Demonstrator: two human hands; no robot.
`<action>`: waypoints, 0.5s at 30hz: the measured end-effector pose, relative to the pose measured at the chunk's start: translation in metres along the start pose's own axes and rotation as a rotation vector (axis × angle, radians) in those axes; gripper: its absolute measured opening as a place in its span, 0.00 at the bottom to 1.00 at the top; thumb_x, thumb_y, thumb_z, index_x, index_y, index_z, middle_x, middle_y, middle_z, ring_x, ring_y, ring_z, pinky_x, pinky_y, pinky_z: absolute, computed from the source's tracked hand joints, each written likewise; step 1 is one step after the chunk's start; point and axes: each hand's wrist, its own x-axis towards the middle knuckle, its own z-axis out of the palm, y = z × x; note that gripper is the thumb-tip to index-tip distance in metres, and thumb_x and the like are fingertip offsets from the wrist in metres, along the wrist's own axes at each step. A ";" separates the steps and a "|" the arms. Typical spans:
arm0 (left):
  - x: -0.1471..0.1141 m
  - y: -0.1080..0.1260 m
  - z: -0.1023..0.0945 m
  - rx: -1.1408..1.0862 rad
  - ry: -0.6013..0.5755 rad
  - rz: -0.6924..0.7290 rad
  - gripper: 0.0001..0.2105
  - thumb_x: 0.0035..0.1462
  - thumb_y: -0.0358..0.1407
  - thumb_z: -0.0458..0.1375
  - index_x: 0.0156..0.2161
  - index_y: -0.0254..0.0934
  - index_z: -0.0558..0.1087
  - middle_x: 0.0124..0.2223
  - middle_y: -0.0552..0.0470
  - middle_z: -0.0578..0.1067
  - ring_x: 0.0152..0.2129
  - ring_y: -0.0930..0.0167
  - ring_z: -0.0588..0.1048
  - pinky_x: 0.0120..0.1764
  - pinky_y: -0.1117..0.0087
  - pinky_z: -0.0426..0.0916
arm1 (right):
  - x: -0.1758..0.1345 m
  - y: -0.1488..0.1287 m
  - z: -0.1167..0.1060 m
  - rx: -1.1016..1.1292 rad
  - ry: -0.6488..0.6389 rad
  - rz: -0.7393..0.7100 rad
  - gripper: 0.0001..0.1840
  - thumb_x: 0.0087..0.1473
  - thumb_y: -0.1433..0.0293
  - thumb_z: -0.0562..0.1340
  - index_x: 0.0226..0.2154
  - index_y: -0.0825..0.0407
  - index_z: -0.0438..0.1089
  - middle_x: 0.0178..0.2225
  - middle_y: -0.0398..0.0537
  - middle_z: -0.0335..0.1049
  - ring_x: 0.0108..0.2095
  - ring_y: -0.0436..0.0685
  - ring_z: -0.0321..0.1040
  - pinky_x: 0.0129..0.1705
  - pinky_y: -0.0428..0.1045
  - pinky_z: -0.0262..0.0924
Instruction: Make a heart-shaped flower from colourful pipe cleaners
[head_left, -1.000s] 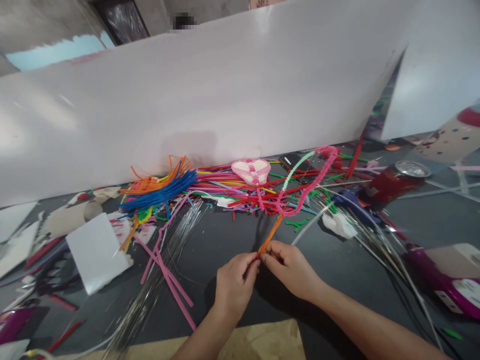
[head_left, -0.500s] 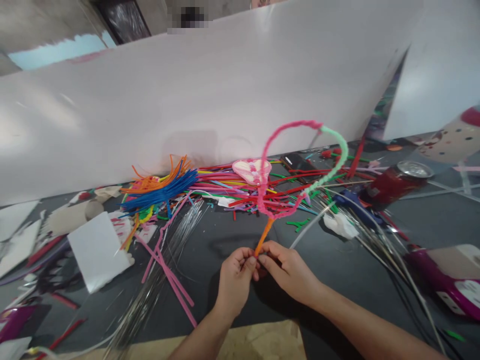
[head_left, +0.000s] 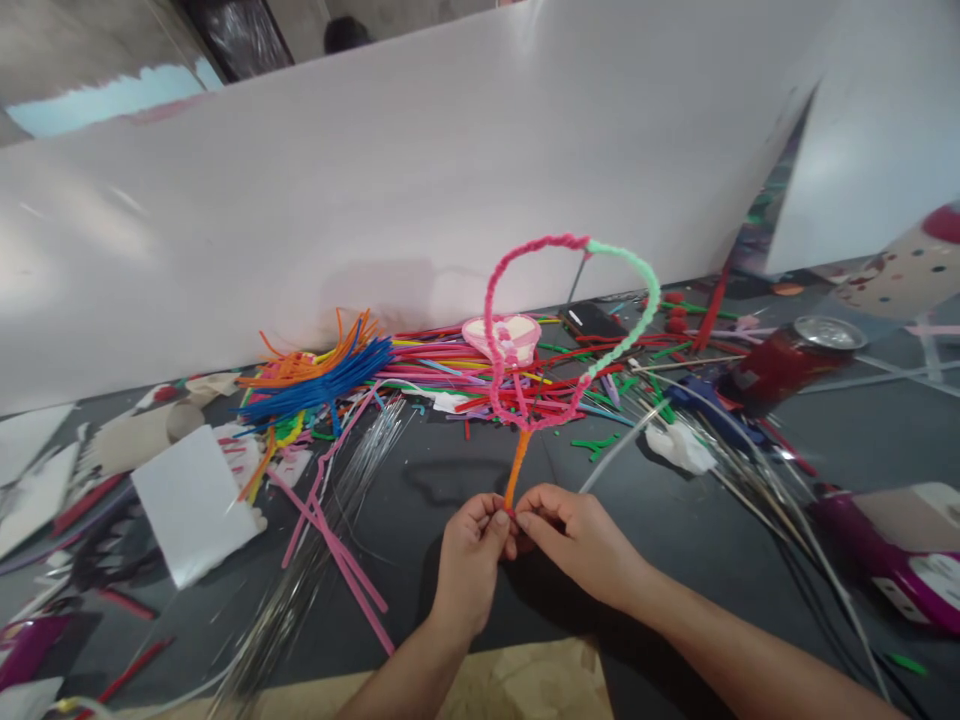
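Observation:
A pipe-cleaner loop [head_left: 489, 290] rises in front of me, twisted from fuzzy pink and mint-green stems. Its orange pipe-cleaner stem [head_left: 517, 465] runs down into my fingertips. My left hand [head_left: 472, 550] pinches the lower end of that stem. From the other side, my right hand [head_left: 581, 540] closes its thumb and fingers at the same end. A bit of red shows between the fingertips; the rest of the stem's tip is hidden. A thin dark stick hangs inside the loop near its top. Behind the loop lies a pale pink heart-shaped piece [head_left: 529, 335].
Bundles of blue pipe cleaners [head_left: 322, 380] and mixed colours lie along the white partition [head_left: 337, 190]. Bare wires [head_left: 322, 540] and a white card [head_left: 191, 510] are at left. A red can [head_left: 787, 360], a phone [head_left: 592, 322] and a purple glue gun [head_left: 892, 550] are at right.
The loop has swung to the left and turned somewhat, while the stem has tilted more upright. Both hands have stayed nearly in place, still pinching the stem's lower end.

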 end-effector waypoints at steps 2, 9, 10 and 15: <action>-0.001 0.001 0.001 -0.085 -0.021 -0.055 0.08 0.49 0.37 0.59 0.28 0.33 0.67 0.23 0.59 0.66 0.15 0.81 0.60 0.24 0.77 0.59 | 0.000 0.001 0.000 -0.079 0.015 -0.033 0.09 0.55 0.69 0.54 0.29 0.51 0.69 0.22 0.40 0.71 0.23 0.49 0.66 0.27 0.43 0.54; -0.001 0.006 0.003 -0.139 -0.078 -0.123 0.11 0.48 0.40 0.60 0.27 0.34 0.66 0.21 0.61 0.65 0.13 0.83 0.57 0.25 0.75 0.65 | -0.001 0.006 -0.002 -0.394 0.065 -0.143 0.10 0.57 0.67 0.53 0.31 0.49 0.69 0.23 0.42 0.73 0.22 0.50 0.67 0.25 0.44 0.51; -0.001 0.005 0.002 -0.131 -0.079 -0.117 0.11 0.48 0.40 0.60 0.28 0.34 0.66 0.21 0.61 0.65 0.13 0.83 0.57 0.25 0.74 0.65 | -0.001 0.006 -0.002 -0.400 0.065 -0.149 0.10 0.56 0.67 0.53 0.31 0.49 0.69 0.23 0.42 0.72 0.22 0.50 0.67 0.25 0.44 0.51; -0.001 0.003 -0.001 -0.088 -0.084 -0.098 0.11 0.51 0.41 0.59 0.28 0.34 0.67 0.19 0.62 0.64 0.12 0.83 0.55 0.25 0.75 0.66 | -0.001 0.004 -0.003 -0.400 0.069 -0.171 0.10 0.56 0.69 0.53 0.29 0.49 0.68 0.23 0.42 0.71 0.21 0.50 0.66 0.24 0.44 0.50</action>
